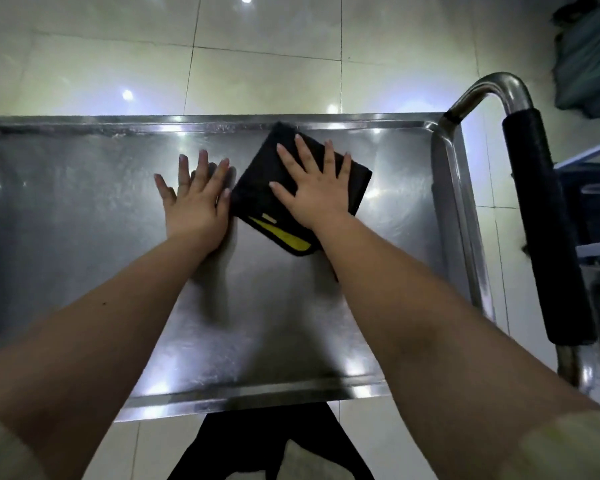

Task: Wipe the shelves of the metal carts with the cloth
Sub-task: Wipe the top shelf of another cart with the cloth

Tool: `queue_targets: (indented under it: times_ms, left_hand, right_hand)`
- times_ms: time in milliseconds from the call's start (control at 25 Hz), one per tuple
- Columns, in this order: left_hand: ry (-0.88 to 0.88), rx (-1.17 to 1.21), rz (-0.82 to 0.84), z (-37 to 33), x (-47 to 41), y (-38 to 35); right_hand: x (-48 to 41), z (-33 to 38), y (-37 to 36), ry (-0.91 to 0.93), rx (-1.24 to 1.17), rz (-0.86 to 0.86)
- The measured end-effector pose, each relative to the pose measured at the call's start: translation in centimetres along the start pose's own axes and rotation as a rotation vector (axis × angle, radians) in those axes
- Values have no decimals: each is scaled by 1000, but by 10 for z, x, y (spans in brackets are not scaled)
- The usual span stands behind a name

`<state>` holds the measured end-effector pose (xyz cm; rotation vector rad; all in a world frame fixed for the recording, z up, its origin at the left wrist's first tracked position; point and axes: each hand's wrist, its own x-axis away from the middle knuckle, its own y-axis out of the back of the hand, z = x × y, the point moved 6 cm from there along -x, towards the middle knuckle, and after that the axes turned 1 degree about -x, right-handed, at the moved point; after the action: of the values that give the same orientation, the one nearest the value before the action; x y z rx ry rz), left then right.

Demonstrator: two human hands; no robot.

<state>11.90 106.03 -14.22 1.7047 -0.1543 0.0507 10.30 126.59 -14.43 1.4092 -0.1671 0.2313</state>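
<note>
A folded black cloth (257, 188) with a yellow inner face lies on the top shelf (84, 209) of a metal cart, towards its far right part. My right hand (312, 188) presses flat on the cloth with fingers spread. My left hand (194, 199) lies flat on the bare steel just left of the cloth, fingers spread, its thumb side touching the cloth's edge. Both forearms reach in from the bottom of the view.
The cart's handle (544, 230), a steel tube with a black foam sleeve, stands at the right end. Pale glossy floor tiles (257, 64) lie beyond the shelf. Dark fabric (593, 57) sits at the top right, and another frame (596, 209) at the right edge.
</note>
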Motion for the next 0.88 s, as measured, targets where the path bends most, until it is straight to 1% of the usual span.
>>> queue_targets:
  times_ms: [80,200,320,400,440,520,600,680,760,880]
  left_hand:
    - [9,47,3,-10,-11,-1]
    - [-15,47,2,-20,-13,-2]
    - [-74,-9,34,-20,-5,-2]
    - [-154,-71,61,-21,2,-2]
    - [-189,-92,69,-22,5,-2]
    - [-224,-104,87,-25,11,-2]
    - [-232,-107,115,-25,16,-3]
    - [-242,-103,150,-26,20,-4]
    - [-250,-109,161,-27,26,-1]
    - [-261,-112,171,-30,39,7]
  right_hand:
    - [-18,-3,4,2,5,14]
    - [-16,-24,8,-11,45,19]
    - [2,-101,17,-184,11,-5]
    - [25,-156,22,-311,-17,-4]
    - [38,-171,23,-344,-18,3]
    - [63,-174,16,-350,13,0]
    - [98,-151,1,-314,36,-4]
    - [146,-115,-20,-232,11,-8]
    - [194,-58,-39,-73,2,-18]
    - [218,23,-62,244,70,34]
